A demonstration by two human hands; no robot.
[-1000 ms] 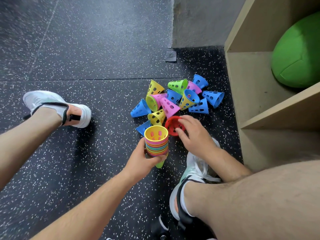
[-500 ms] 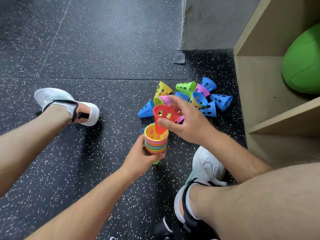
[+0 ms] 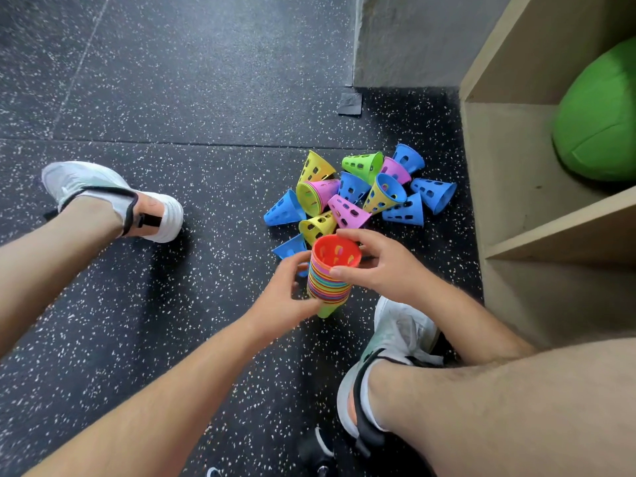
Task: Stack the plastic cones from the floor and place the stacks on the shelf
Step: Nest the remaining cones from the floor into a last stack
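**Seating the red cone square on the stack**

My left grip [image 3: 282, 297] is curled round the near-left side of the stack [image 3: 328, 287], fingers and thumb wrapped on the banded rims. It holds the stack mouth-up with the green tip pointing down. Whether that tip touches the floor [image 3: 172, 98] I cannot tell. The red cone [image 3: 335, 251] sits in the top of the stack, its rim a little above the others. My right grip [image 3: 382, 266] pinches that rim, thumb on the near edge and fingers over the far-right edge.

To do this step well, I judge I should press the red cone straight down along the stack's axis until its rim meets the one below. The left grip should squeeze only enough to steady things, since too hard a squeeze could bow the thin walls and jam the nest. A tilted cone would likely wedge, so I'd level the rim before letting go.

Just beyond the stack, the loose cones [image 3: 358, 191] lie heaped on the floor, blue, yellow, pink and green, so plenty are left to gather. To the right stands the shelf [image 3: 550, 232], with a green ball [image 3: 599, 115] in its upper bay.

I can read no brand, label or writing on the cones or the shelf.
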